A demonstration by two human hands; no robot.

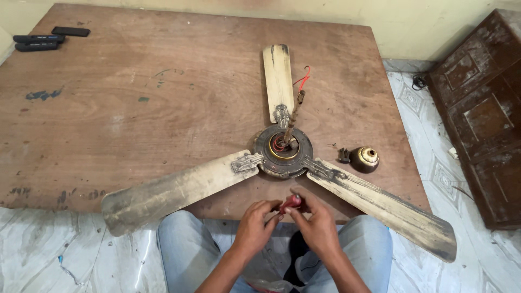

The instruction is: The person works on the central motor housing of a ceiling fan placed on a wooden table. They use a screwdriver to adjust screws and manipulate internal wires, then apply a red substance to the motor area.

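Observation:
A dirty three-bladed ceiling fan [284,149] lies on a worn brown wooden board [135,108], its rusty rod and red wires sticking up from the hub. Just in front of the hub, my left hand [255,225] and my right hand [315,222] meet over the board's near edge. Both pinch a small red-handled tool [291,203], which looks like a screwdriver; its tip is hidden by my fingers. My knees in light jeans show below.
A brass-coloured cup-shaped cover [364,159] and a small dark part [344,156] lie right of the hub. Black flat objects [49,39] rest at the far left corner. A dark carved wooden panel [483,114] leans at the right on the marble floor.

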